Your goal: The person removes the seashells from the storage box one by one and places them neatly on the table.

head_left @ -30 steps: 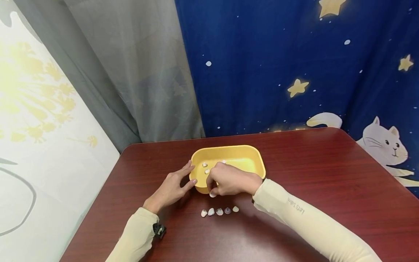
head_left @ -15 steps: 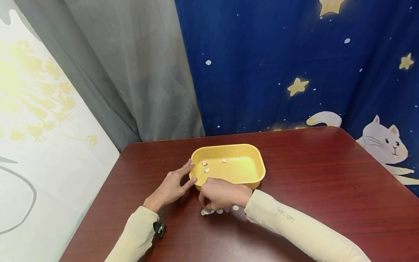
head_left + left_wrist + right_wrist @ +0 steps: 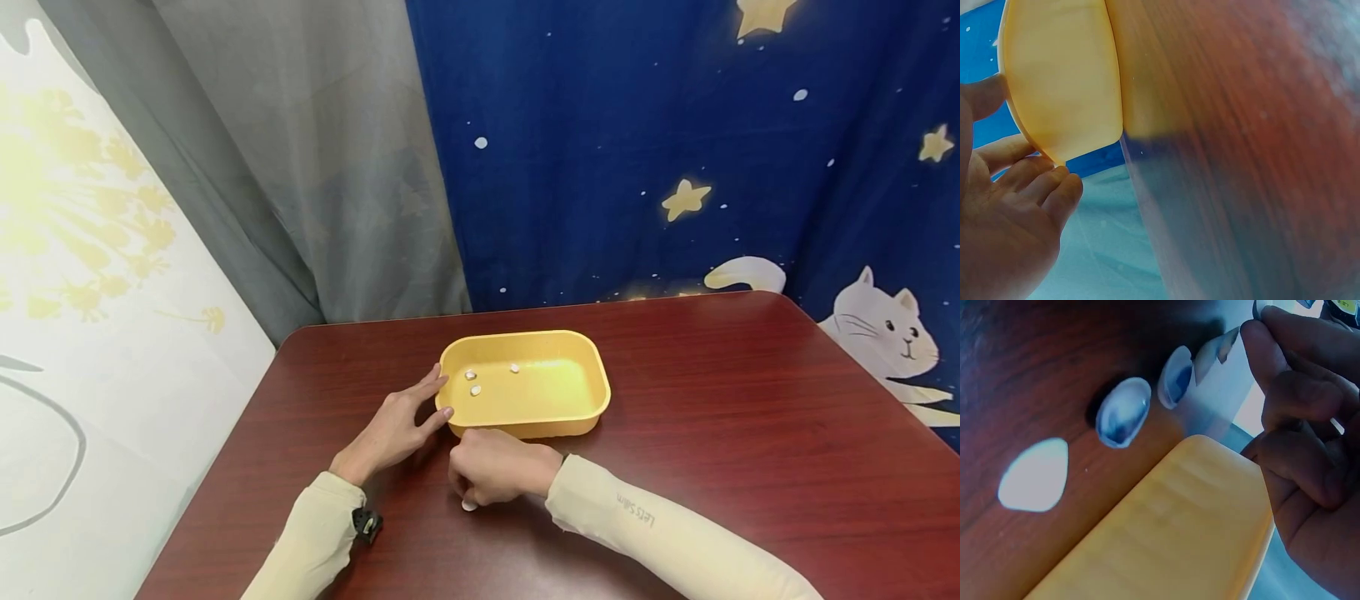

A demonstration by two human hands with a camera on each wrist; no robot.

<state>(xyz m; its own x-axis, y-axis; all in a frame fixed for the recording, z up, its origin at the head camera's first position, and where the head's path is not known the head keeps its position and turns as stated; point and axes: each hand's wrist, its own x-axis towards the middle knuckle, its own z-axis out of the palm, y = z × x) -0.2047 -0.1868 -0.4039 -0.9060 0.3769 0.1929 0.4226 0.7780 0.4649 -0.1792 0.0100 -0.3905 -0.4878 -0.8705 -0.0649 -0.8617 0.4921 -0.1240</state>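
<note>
In the head view my right hand is just in front of the yellow tray, pinching a small white seashell between thumb and fingertip. That shell shows at the top of the right wrist view. Below the hand lies a row of shells, hidden from the head camera; the right wrist view has a white shell, a purple-tinged shell and others past them. My left hand touches the left end of the yellow tray, fingers and thumb spread along its rim.
Inside the tray are three small shells, one of them a pale shell toward the back. The dark red wooden table carries everything. Behind its far edge hang a grey curtain and a blue star-patterned curtain.
My right hand has come from over the tray's front rim toward me with the pinched shell, down to the row, which it now covers. My left hand has stayed at the tray.
</note>
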